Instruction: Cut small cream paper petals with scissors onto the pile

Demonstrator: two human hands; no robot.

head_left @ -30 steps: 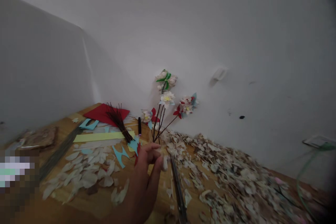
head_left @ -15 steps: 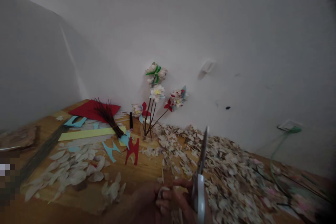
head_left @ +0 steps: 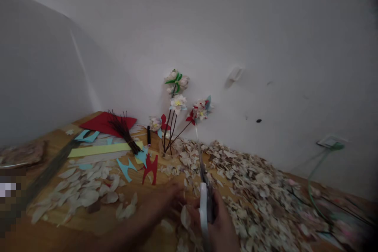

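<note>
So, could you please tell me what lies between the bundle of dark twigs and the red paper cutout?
In the head view, a light blue paper cutout and a bit of yellow paper lie between the twigs and the red cutout.

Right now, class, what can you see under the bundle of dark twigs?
Parts of a red sheet, a yellow strip and a blue cutout show around the bundle; whatever its twigs cover directly is hidden.
</note>
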